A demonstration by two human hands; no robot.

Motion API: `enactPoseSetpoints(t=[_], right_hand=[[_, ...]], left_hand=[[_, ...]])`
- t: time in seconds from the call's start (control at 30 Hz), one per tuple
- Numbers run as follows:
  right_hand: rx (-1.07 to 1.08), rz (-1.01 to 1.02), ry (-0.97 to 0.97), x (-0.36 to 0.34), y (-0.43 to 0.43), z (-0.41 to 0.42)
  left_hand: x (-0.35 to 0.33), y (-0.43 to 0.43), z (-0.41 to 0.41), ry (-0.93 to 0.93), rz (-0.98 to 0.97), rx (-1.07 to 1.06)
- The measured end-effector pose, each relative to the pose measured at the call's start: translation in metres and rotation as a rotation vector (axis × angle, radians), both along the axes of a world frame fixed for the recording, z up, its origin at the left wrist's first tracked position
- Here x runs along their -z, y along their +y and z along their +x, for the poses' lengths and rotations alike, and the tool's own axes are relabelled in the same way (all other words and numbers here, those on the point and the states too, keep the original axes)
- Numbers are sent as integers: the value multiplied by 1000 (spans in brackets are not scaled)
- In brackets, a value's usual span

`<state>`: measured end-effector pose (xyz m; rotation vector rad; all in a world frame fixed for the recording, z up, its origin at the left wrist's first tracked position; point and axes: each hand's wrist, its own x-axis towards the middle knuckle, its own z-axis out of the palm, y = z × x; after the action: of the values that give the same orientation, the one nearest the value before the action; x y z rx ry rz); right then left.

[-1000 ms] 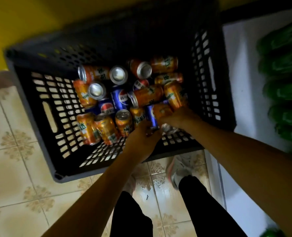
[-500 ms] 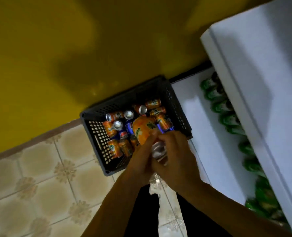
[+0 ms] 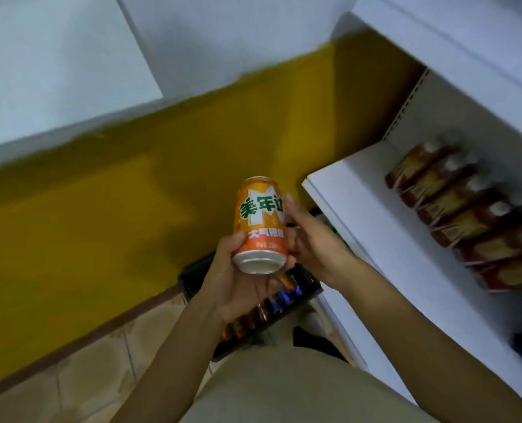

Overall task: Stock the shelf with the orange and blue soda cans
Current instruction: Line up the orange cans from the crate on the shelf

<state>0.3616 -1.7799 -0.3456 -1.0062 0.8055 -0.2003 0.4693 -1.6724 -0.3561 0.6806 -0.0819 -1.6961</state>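
An orange soda can (image 3: 260, 224) with green and white lettering is held up in front of me, its silver base toward the camera. My left hand (image 3: 235, 279) grips its lower part from below and the left. My right hand (image 3: 311, 239) holds its right side, fingers curled round it. Whether the right hand holds a second can is hidden. Far below, the black crate (image 3: 255, 306) on the floor shows several orange and blue cans, mostly hidden behind my hands.
A white shelf (image 3: 372, 215) stands to the right, level with the can. A row of brown packaged drinks (image 3: 461, 209) fills its back. Another white shelf board (image 3: 455, 35) hangs above. Behind is a yellow wall; a tiled floor (image 3: 70, 377) lies below.
I have stood up from the crate. Both hands lifted the orange can from the crate to shelf height, and the view swung up to the white shelves.
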Motion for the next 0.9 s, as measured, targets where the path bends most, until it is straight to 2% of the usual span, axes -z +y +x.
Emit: enactPoseSetpoints(t=[0.1,0.17,0.33,0.47,0.57,0.73,0.83,0.9], right_hand=[[-19,-45,-132,-43,8,2],[8,-161,-157,-71,11,-1],[187,-485,-239,-120,3,-34],[227,-638,-153,-155,1,-76],[306,-753,-80,-176,2,-111],[688,-954,76,-205,5,-176],[926,-953,69,-216,0,-220],[1034,-913,52,-223,-8,-245]], left_hand=[[-27,0,3,-43,-196,93],[-42,-1,6,-83,-261,145],[-73,-13,-13,-101,-235,122],[-100,-34,-52,-83,-257,94],[-125,-53,-90,-118,-326,148],[-162,-95,-169,-241,-505,310],[-175,-123,-216,-284,-593,374],[-178,-143,-241,-448,-670,390]])
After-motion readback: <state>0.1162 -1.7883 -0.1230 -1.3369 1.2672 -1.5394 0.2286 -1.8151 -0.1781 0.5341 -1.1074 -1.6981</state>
